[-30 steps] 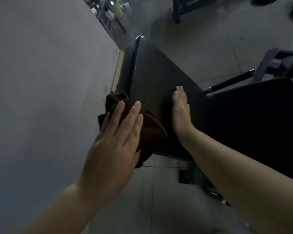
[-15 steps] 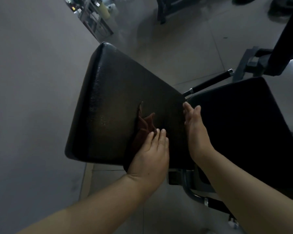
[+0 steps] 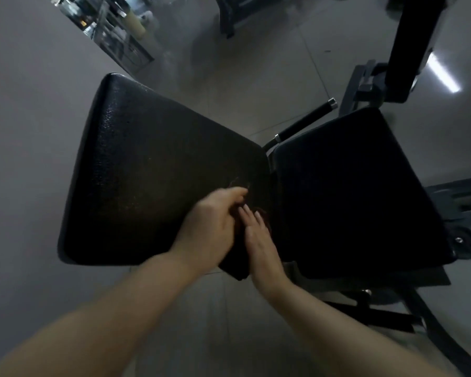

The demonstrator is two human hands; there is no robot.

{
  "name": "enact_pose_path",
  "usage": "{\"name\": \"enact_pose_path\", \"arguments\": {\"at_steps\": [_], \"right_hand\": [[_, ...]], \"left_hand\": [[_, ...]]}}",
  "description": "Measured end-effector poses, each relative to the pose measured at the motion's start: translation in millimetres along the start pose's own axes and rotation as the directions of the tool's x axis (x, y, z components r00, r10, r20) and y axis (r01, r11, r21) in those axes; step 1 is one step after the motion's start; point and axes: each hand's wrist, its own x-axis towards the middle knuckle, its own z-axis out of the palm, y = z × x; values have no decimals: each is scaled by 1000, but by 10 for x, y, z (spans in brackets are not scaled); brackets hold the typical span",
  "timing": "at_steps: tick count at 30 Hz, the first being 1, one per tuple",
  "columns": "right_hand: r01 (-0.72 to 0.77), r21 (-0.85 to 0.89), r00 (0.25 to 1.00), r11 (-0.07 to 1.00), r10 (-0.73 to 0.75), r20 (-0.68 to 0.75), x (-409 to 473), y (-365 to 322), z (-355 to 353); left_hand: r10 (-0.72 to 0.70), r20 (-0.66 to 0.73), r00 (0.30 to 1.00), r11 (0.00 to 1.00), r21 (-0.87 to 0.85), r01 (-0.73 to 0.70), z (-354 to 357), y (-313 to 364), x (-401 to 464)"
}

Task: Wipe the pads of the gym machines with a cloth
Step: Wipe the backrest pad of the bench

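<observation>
Cloth (image 3: 235, 263), dark brown, sits at near right corner of back pad (image 3: 152, 183), between your hands. Your left hand (image 3: 211, 227) curls fingers over it, gripping. Your right hand (image 3: 260, 240) lies flat beside it, fingers straight, together. Seat pad (image 3: 351, 191) just right.

Two black machine pads show: a large textured back pad (image 3: 158, 172) on the left and a seat pad (image 3: 351, 191) on the right, their edges nearly meeting. Two bare hands are in view, the left hand (image 3: 210, 229) and the right hand (image 3: 259, 240), with one dark brown cloth (image 3: 235, 263) between them. One black grip handle (image 3: 305, 122) with metal end caps juts out behind the pads, and one shelving rack (image 3: 114, 31) stands at the far wall.
</observation>
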Motion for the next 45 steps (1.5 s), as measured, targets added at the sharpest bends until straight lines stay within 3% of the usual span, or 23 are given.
{"name": "enact_pose_path", "arguments": {"at_steps": [1,3,6,8,11,15,22,25,26,29,31,34,40,45], "right_hand": [[26,-188,998,982,-37,-55,31,32,122],[6,-358,971,934,-90,-220,0,42,326],[10,-417,931,909,-160,-327,-228,-47,631],[98,-522,915,848,-283,-288,-384,-122,842],[215,-536,907,817,-370,-200,-328,-116,849],[295,-470,858,832,-447,-252,-187,252,618],[84,-455,901,887,-262,-344,-186,753,209],[-60,-212,874,975,-51,-483,-198,499,369],[-44,-172,863,984,-50,-504,-221,321,500],[170,-357,872,918,-309,-379,-316,-101,897],[186,-437,890,880,-339,-305,-282,-116,892],[215,-463,859,860,-392,-330,-189,160,662],[-98,-214,881,972,-15,-473,-117,682,290],[-131,-142,920,981,66,-387,198,678,77]], "left_hand": [[57,-51,997,992,119,-50,-136,-47,-27],[116,-38,992,880,468,-85,-344,-104,-61],[-90,-10,996,634,771,65,-458,-139,-41],[-113,-60,992,608,785,116,-447,-173,-42],[-103,-121,987,613,774,159,-387,-195,-29],[-78,-159,984,594,786,174,-324,-257,-9],[-188,-76,979,451,879,155,-296,-219,47],[-167,-108,980,439,882,172,-244,-216,63],[-167,-112,980,447,877,176,-237,-207,63],[-168,-121,978,466,864,187,-229,-205,69],[-176,-126,976,471,860,196,-230,-192,71],[-180,-135,974,484,850,207,-226,-183,81],[-153,-137,979,554,808,200,-202,-167,89],[-93,-177,980,621,759,196,-186,-239,50]]}}
